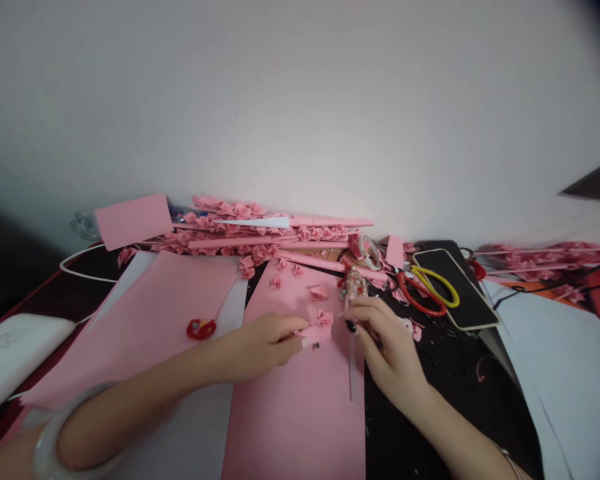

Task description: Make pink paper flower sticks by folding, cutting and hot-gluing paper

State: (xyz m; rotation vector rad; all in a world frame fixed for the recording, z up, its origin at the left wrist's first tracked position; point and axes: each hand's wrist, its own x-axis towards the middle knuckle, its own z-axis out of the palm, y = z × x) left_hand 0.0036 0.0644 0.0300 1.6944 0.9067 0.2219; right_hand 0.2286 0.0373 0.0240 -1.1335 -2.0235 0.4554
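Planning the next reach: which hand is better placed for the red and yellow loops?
Probably the right hand: it is nearer the red and yellow loops, though I can't tell whether it holds anything. The left hand is farther, pinching pink paper.

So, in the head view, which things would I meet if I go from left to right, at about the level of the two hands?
White rounded flat slab → small red object → left hand → pink folded-paper flower → right hand → large white paper sheet.

Loose flowers [276,283] on sheet [295,420], before wall [300,113]
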